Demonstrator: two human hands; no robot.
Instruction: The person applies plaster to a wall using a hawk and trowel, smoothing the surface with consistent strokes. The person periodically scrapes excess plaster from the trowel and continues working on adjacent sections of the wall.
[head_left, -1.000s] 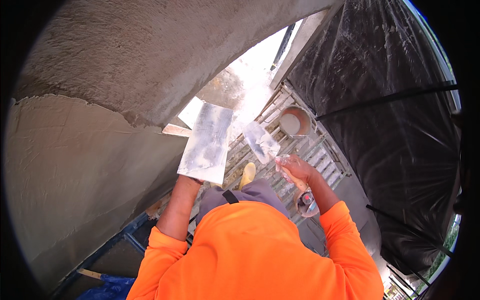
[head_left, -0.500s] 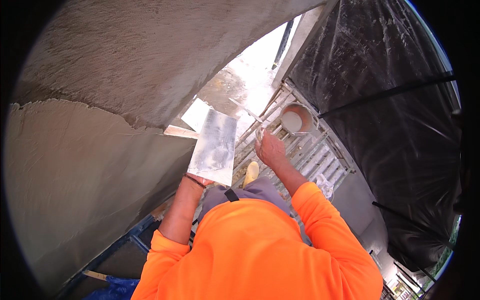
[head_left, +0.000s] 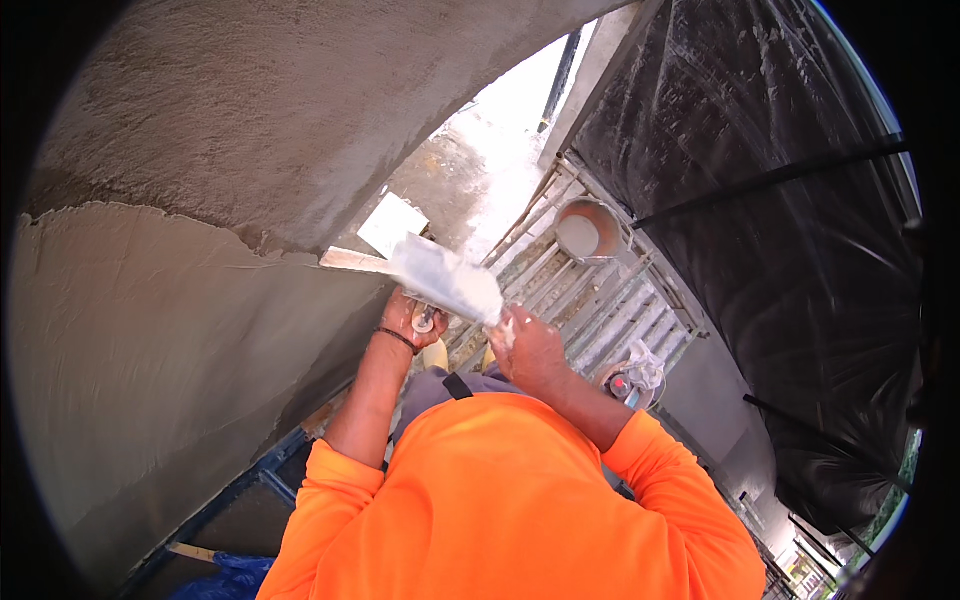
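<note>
My left hand [head_left: 413, 316] is closed round the handle of a plastering trowel [head_left: 435, 272]. The trowel's flat metal blade is tilted and slightly blurred, with wet white plaster [head_left: 480, 291] at its right end. My right hand [head_left: 532, 350], smeared with plaster, is closed on a putty knife at that same end; its blade cannot be told apart from the trowel and plaster. Left of my hands stands a wall [head_left: 150, 330], with smooth fresh plaster low down and a rougher grey coat [head_left: 230, 120] above.
A bucket [head_left: 590, 232] with pale mix stands on the slatted metal platform [head_left: 610, 310]. A smaller container [head_left: 632, 380] holds a rag and a bottle. Black plastic sheeting [head_left: 770, 230] hangs on the right. A white board [head_left: 392, 224] and a wooden strip [head_left: 355, 261] lie beside the wall.
The trowel has turned from upright to slanting, its handle now showing in my left hand. My right hand has come down and left to the blade's end, bringing the putty knife.
</note>
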